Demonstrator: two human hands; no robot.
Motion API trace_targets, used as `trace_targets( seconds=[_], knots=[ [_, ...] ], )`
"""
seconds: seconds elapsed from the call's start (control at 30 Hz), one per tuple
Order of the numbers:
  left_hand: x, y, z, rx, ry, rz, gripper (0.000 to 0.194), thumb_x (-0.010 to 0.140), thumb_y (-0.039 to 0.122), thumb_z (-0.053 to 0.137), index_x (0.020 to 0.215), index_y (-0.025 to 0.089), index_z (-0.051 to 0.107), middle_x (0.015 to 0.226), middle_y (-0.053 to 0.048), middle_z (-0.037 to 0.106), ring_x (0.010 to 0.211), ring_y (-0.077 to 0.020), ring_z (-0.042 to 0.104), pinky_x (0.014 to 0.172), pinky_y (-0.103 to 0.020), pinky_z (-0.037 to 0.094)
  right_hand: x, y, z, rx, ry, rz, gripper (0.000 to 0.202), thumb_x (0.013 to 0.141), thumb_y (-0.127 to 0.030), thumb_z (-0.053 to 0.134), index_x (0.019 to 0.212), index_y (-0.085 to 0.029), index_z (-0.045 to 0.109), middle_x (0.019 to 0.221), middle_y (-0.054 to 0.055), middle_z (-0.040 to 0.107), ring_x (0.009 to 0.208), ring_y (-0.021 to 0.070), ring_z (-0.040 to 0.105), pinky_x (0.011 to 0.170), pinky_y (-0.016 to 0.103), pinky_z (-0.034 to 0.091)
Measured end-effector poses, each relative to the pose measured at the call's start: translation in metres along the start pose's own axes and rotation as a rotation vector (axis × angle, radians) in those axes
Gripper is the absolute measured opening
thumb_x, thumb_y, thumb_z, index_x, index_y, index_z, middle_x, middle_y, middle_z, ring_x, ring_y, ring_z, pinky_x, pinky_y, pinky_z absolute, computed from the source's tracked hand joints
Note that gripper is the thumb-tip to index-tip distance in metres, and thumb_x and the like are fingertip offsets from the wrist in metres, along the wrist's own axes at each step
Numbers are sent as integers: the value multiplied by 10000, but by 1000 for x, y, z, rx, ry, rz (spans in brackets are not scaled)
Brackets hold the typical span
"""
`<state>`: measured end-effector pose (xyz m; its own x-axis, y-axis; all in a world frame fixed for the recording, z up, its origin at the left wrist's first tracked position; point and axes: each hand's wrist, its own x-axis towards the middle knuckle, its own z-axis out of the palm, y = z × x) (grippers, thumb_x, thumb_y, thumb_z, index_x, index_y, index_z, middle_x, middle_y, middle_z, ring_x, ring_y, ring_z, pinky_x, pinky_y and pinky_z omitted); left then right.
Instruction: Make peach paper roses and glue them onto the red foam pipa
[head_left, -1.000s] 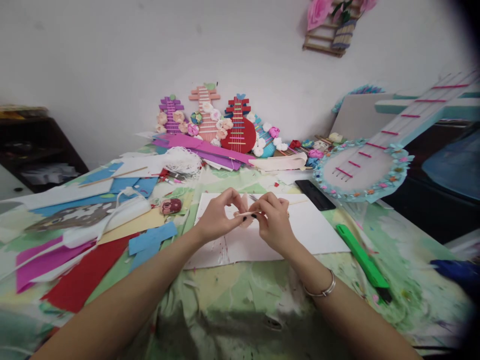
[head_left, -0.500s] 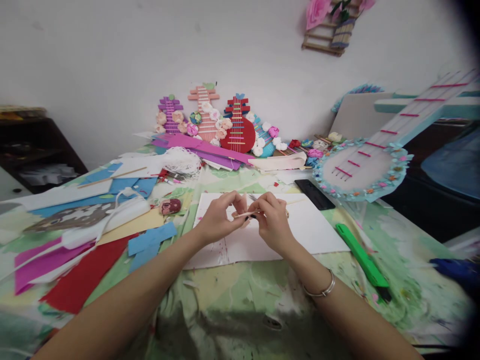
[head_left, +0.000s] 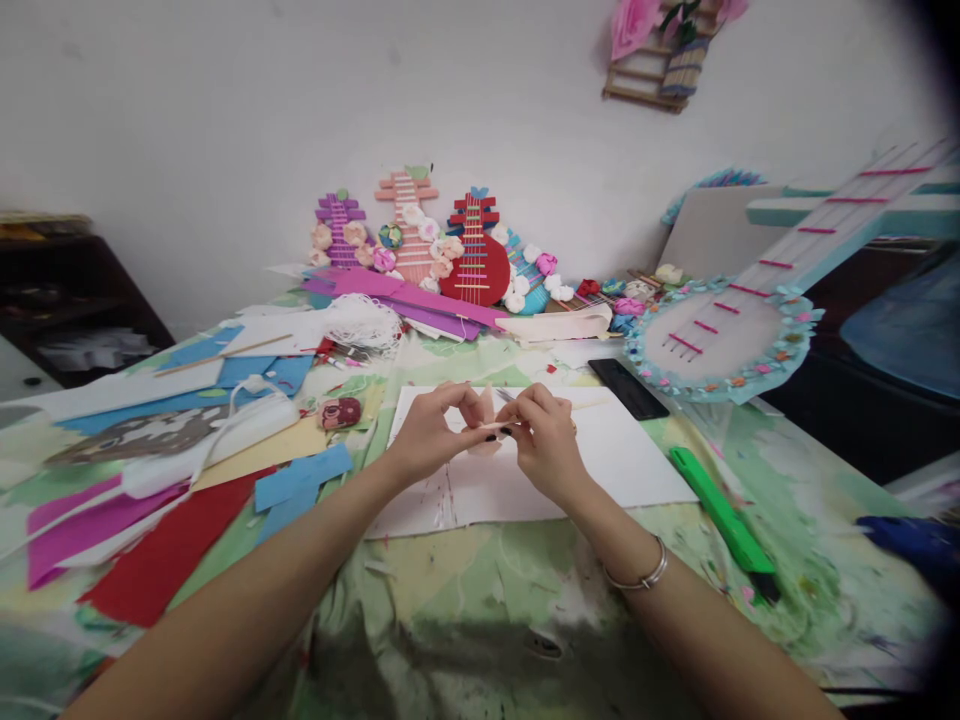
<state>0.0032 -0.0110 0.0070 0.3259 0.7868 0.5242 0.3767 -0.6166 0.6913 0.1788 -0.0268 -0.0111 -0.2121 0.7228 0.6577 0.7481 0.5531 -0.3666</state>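
Over a white board (head_left: 615, 465) at the middle of the table, my left hand (head_left: 439, 430) and my right hand (head_left: 547, 440) meet with thumbs and fingertips nearly touching. Between them they pinch a small pale pink piece (head_left: 487, 442), part of which stands up behind the left fingers. Its exact shape is partly hidden by the fingers. A thin pale stick (head_left: 592, 405) shows just right of my right hand, and a small metal tool lies behind the fingers.
Left are blue, red and purple sheets (head_left: 176, 550), a glue gun (head_left: 217, 440) and white string (head_left: 364, 325). Right are a green cutter (head_left: 724, 520), a black phone (head_left: 628, 388) and a large lute-shaped craft (head_left: 720, 340). Small craft lutes (head_left: 474, 260) stand behind.
The left fingers have shifted slightly and the pale pink piece shows more upright between the hands. The right hand has barely moved.
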Motion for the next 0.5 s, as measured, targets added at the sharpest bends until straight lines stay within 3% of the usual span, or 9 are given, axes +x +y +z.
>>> trace_targets(
  seconds=[0.3, 0.5],
  knots=[
    [1, 0, 2, -81, -27, -67, 324, 678, 439, 744, 662, 169, 565, 694, -4, 632, 622, -126, 563, 619, -249, 438, 0, -1, 1, -15, -40, 16, 235, 743, 21, 491, 784, -187, 591, 855, 32, 554, 836, 166, 532, 767, 336, 283],
    [0, -2, 4, 102, -23, 13, 224, 728, 392, 707, 669, 193, 624, 661, -13, 660, 719, -169, 579, 685, -282, 427, -1, 3, 4, -31, -41, -1, 221, 755, 18, 495, 791, -179, 589, 866, 34, 556, 842, 162, 531, 770, 336, 275]
  ],
)
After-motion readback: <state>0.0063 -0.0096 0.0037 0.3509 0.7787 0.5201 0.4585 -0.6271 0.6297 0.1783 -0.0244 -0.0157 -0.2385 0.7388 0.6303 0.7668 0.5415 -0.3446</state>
